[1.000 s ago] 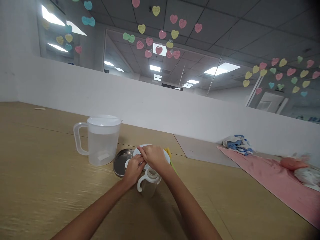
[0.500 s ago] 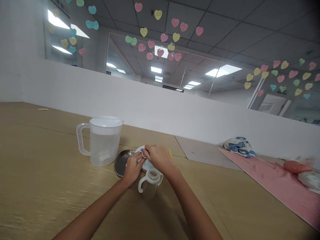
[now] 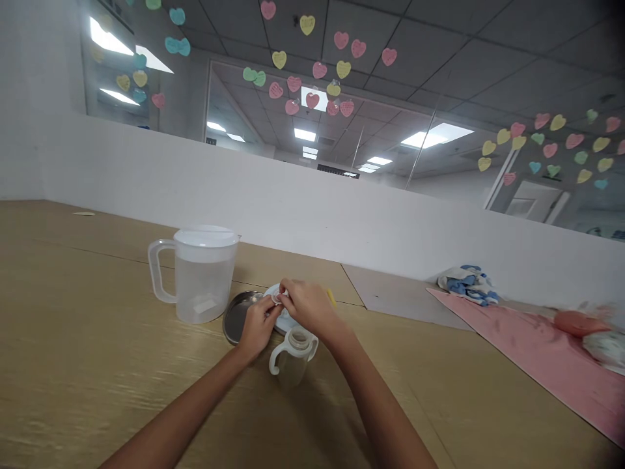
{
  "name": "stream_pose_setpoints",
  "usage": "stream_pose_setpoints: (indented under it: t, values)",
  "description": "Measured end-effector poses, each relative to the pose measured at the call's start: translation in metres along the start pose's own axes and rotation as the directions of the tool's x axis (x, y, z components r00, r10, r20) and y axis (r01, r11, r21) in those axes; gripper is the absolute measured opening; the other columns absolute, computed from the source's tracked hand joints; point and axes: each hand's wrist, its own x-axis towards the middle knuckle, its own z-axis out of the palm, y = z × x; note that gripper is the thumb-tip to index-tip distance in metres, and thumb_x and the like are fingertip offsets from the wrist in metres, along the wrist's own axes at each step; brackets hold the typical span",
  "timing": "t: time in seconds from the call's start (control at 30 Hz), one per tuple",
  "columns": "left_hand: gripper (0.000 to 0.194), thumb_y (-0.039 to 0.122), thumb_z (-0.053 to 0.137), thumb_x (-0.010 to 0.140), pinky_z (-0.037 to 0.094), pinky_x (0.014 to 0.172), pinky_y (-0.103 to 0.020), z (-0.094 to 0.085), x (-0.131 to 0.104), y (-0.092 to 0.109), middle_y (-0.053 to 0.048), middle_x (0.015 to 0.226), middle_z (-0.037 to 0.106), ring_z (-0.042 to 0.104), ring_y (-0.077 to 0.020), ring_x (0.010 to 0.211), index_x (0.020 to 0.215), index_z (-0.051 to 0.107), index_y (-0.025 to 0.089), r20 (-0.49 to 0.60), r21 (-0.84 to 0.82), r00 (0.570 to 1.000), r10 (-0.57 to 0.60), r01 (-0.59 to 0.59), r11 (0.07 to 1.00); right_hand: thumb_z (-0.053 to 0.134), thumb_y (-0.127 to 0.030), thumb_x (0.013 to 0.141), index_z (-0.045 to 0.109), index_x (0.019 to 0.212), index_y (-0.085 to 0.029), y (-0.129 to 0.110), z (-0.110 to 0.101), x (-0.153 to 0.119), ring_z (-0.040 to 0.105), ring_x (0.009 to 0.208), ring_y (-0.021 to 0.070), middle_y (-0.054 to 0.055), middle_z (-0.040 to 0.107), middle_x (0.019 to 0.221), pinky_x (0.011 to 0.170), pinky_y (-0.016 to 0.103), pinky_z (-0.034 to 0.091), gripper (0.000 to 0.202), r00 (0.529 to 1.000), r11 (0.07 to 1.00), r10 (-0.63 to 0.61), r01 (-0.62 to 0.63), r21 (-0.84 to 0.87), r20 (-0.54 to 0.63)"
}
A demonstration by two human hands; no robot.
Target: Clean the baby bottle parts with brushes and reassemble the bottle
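My left hand and my right hand meet over a pale plate, their fingers pinched together on a small white ring-shaped part. Fingers cover most of that part, so its exact kind is hard to make out. Just in front of the hands an uncapped clear baby bottle with white side handles stands upright on the table. A round metal tray lies beside my left hand, close to the plate. Something yellow shows behind my right hand, mostly hidden.
A translucent lidded pitcher stands left of the metal tray. At the right, a pink mat carries a reddish item, with a blue and white cloth at its far end. A white wall borders the table's back.
Both hands have shifted very slightly up and to the left with the small white part, and more of its ring shows between the fingers. The bottle, tray and pitcher stay put.
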Motion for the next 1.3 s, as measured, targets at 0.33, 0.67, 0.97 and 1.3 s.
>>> stream_pose_setpoints:
  t: [0.33,0.67,0.97,1.3]
  values:
    - [0.029,0.032,0.038,0.083,0.037,0.060,-0.024,0.000,0.001,0.000,-0.003,0.070,0.061,0.052,-0.0150,0.065,0.069,0.057,0.015,0.034,-0.017,0.999,0.002,-0.002,1.000,0.044,-0.022,0.088,0.060,0.088,-0.020,0.003,-0.002,0.002,0.058,0.076,0.0140,0.002,0.064,0.088,0.059,0.023,0.032,0.016,0.998,0.998,-0.065,0.065,0.003,-0.013]
    - [0.031,0.031,0.035,0.090,0.040,0.073,-0.026,-0.007,0.014,-0.001,-0.005,0.085,0.062,0.054,-0.0166,0.079,0.083,0.061,0.017,0.177,0.086,0.972,0.157,-0.174,0.981,0.040,-0.022,0.090,0.057,0.092,-0.017,0.005,-0.005,0.000,0.059,0.074,0.0159,0.006,0.060,0.094,0.060,0.025,0.038,0.019,0.999,0.994,0.035,-0.037,-0.099,-0.018]
    - [0.029,0.031,0.037,0.089,0.040,0.073,-0.026,0.000,0.034,0.006,-0.003,0.082,0.065,0.056,-0.0165,0.077,0.080,0.062,0.017,0.427,0.095,0.891,0.153,-0.212,0.973,0.043,-0.020,0.087,0.061,0.091,-0.014,0.017,-0.007,-0.001,0.062,0.081,0.0202,0.010,0.065,0.091,0.063,0.027,0.042,0.019,0.983,0.979,0.176,-0.171,-0.110,0.042]
    - [0.035,0.035,0.036,0.089,0.040,0.072,-0.026,0.005,0.024,-0.001,-0.004,0.081,0.066,0.057,-0.0170,0.075,0.084,0.066,0.019,0.410,0.164,0.909,0.076,-0.156,0.974,0.042,-0.021,0.087,0.058,0.087,-0.015,0.020,0.003,0.002,0.063,0.080,0.0212,0.010,0.066,0.087,0.063,0.027,0.042,0.017,0.985,0.981,0.159,-0.150,-0.120,0.070]
